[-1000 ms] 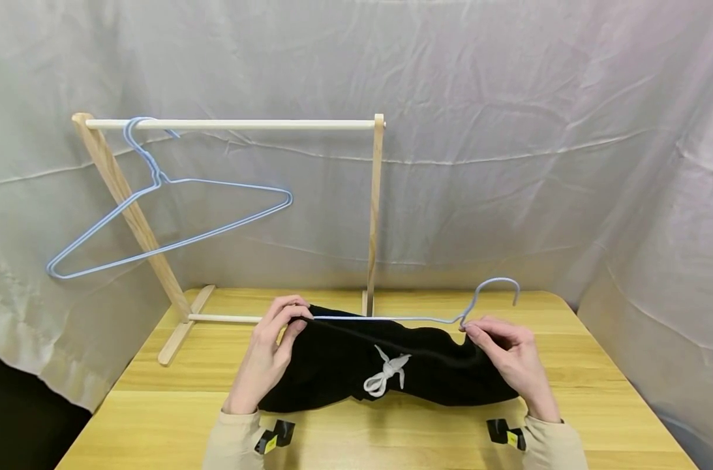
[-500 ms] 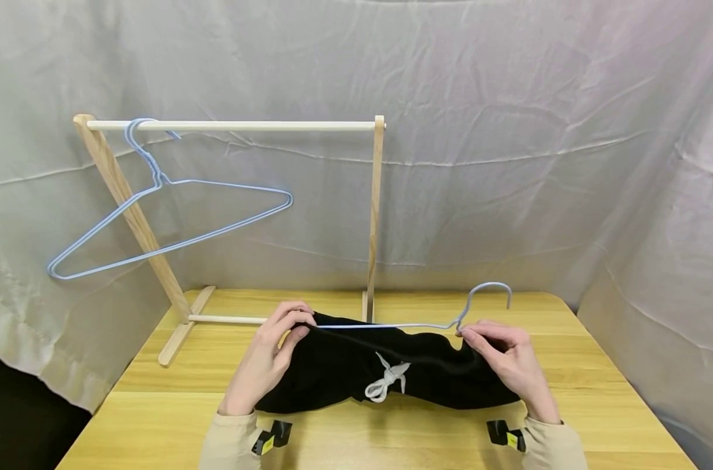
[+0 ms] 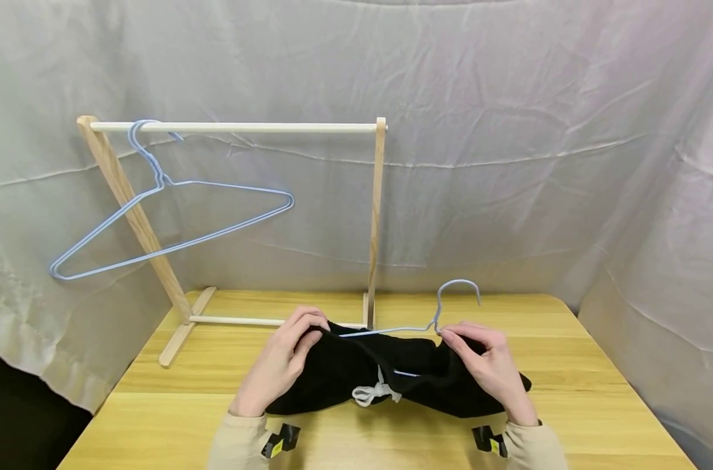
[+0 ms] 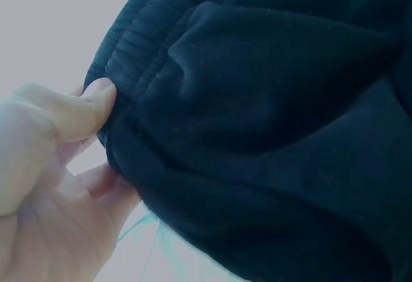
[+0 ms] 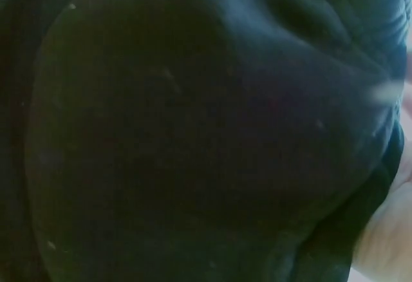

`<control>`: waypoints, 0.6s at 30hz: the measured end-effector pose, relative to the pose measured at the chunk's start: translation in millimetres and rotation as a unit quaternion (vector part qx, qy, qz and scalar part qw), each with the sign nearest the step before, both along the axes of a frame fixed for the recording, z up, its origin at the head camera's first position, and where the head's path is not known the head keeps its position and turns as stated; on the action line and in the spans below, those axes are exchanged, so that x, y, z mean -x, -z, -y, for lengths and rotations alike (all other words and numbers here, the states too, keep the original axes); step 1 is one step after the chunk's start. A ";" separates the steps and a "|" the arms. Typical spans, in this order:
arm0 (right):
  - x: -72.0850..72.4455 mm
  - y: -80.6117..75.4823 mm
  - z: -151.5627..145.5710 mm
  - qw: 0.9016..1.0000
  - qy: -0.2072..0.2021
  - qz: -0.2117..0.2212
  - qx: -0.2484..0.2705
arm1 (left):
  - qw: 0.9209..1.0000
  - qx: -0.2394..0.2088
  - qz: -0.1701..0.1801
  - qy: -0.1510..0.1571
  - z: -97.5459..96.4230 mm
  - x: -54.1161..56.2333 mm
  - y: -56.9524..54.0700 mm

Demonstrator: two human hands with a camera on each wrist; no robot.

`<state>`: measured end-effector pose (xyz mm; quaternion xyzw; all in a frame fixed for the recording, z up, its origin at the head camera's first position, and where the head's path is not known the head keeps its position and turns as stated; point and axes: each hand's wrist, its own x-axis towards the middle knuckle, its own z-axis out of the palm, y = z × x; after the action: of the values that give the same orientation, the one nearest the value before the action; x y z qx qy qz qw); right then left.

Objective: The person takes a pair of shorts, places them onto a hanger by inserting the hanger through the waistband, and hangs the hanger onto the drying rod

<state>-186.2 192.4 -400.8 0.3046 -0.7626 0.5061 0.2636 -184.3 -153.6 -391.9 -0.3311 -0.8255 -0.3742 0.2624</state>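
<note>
Black drawstring shorts (image 3: 333, 378) with a gathered waistband and a white tied drawstring (image 3: 369, 393) are held up at the waist, close over the table. At the waistband's left end, my left hand (image 3: 282, 359) pinches the cloth, thumb on one side; the left wrist view shows this grip (image 4: 71, 134) closely. My right hand (image 3: 491, 362) pinches the waistband's right side together with the neck of a light blue wire hanger (image 3: 458, 282). The hanger's hook stands upright above the fingers. One hanger arm runs left into the waistband, and part of its lower bar shows inside the gaping opening.
A wooden rack (image 3: 377, 215) stands behind on the left, its white top rail (image 3: 274, 127) carrying blue hangers (image 3: 174, 248) close together. The wooden table (image 3: 597, 391) ends at a grey curtain (image 3: 509, 163) at the back.
My right hand has moved left with the hanger, and my left hand slightly right. The waistband now sags open at the front, so the hanger's lower bar shows.
</note>
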 end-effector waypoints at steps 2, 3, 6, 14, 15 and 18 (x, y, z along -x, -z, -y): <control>1.8 1.1 5.1 0.999 0.002 -0.030 0.009 | 1.000 0.001 0.001 -0.002 -2.0 -0.3 0.9; 2.4 1.3 7.8 0.999 0.002 -0.044 0.015 | 1.000 0.001 0.000 -0.003 -3.1 -0.2 1.2; 3.0 0.7 15.0 0.997 0.009 -0.077 0.029 | 1.000 0.003 0.000 -0.009 -5.6 -0.5 1.7; 1.4 -1.1 30.6 0.992 0.052 -0.110 0.034 | 0.998 0.034 -0.002 -0.052 -21.1 -4.1 -1.4; 1.4 -1.2 32.1 0.992 0.053 -0.113 0.034 | 0.997 0.038 -0.010 -0.059 -23.6 -4.3 -1.0; 1.0 -1.5 35.7 0.991 0.055 -0.121 0.034 | 0.995 0.047 -0.039 -0.082 -31.4 -4.5 1.3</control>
<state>-187.1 156.7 -399.3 0.3122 -0.7231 0.4761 0.3911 -179.8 -122.2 -393.2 -0.2883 -0.8558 -0.2990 0.3085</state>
